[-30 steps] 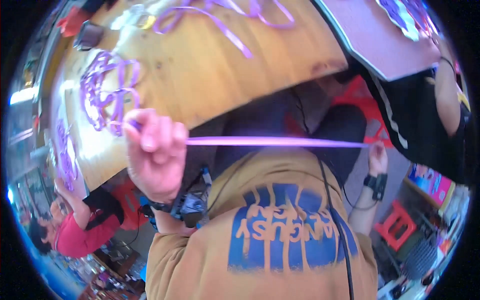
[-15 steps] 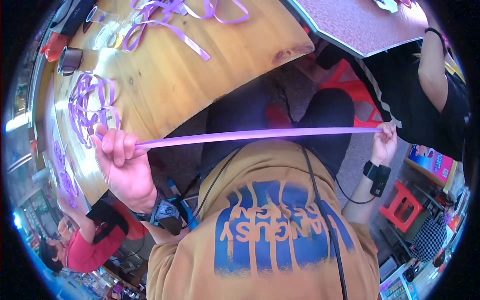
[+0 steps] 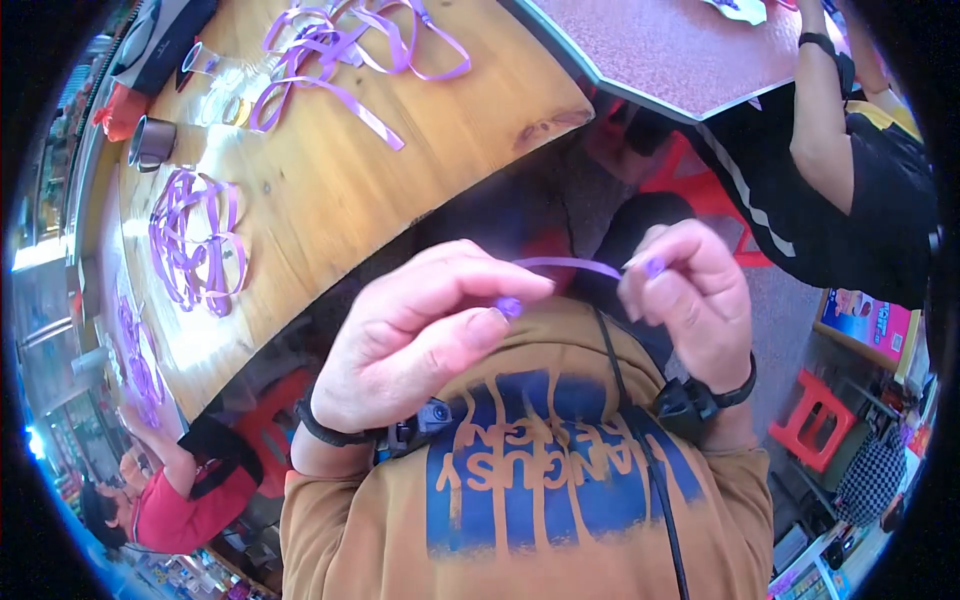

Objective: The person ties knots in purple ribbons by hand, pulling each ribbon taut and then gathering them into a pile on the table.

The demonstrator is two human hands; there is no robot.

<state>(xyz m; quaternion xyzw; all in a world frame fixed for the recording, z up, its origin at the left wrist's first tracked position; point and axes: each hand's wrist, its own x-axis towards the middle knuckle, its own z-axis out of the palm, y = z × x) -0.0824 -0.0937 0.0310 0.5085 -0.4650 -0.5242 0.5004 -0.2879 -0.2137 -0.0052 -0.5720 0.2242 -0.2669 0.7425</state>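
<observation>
My left hand (image 3: 420, 335) and my right hand (image 3: 690, 300) are close together in front of my chest, both pinching a thin purple ribbon strip (image 3: 570, 265). Only a short length of the strip shows between the fingertips. Both hands hover over my orange printed shirt (image 3: 530, 500), off the near edge of the wooden table (image 3: 340, 190). Each wrist wears a dark band.
Loose purple ribbon strips (image 3: 330, 60) and a pile of ribbon loops (image 3: 195, 240) lie on the table, with a metal cup (image 3: 152, 142) at its left. A person in black (image 3: 850, 180) sits at a reddish table (image 3: 660, 50). Red stools (image 3: 820, 430) stand on the floor.
My hands have come together from far apart. The long stretched ribbon is now only a short span between my fingertips.
</observation>
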